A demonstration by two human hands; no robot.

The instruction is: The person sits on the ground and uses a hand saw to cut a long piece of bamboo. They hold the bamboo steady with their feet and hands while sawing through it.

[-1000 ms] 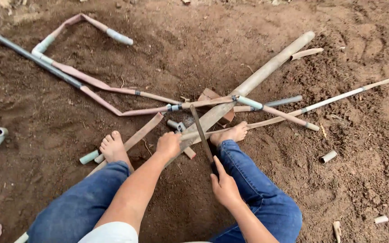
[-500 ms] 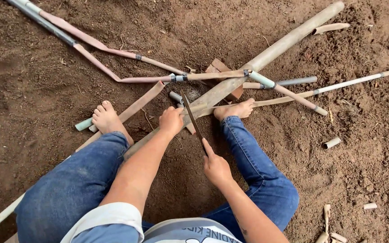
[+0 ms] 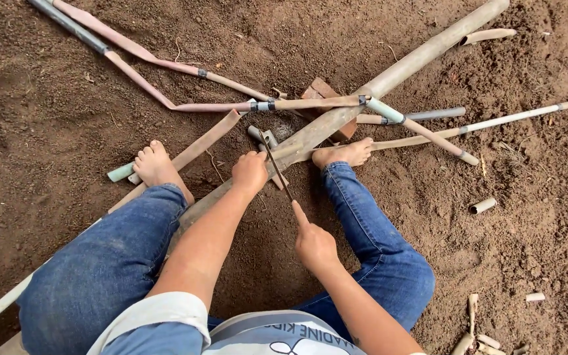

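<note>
Sawing is under way: left hand (image 3: 250, 172) grips the long pipe (image 3: 336, 121) on the ground, right hand (image 3: 313, 244) grips the saw blade (image 3: 275, 164) across it (cut depth unclear), pipe seemingly unsevered.

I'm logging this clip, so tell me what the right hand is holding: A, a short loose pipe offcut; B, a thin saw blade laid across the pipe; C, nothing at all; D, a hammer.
B: the right hand grips a thin dark saw blade that runs up across the big pipe, which the left hand steadies.
</note>
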